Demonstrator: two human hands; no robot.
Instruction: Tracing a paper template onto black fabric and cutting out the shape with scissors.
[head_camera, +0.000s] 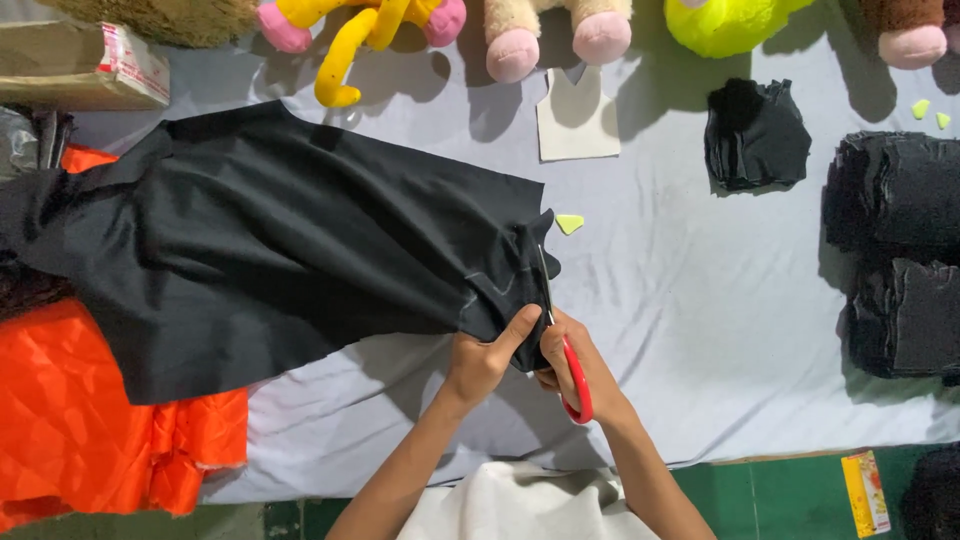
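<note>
Left hand (483, 362) pinches the large black woven cloth (270, 240) edge taut near its chalk line; right hand (580, 370) is closed through red-handled scissors (566, 365), blades in the cloth.

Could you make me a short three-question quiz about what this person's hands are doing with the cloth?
1. True or false: the right hand works red-handled scissors.
2. What does the left hand pinch?
A. orange fabric
B. black fabric
C. cardboard box
3. What colour is the small scrap beside the cloth's end?

Key: 1 true. 2 B, the black fabric. 3 yellow-green.
</note>
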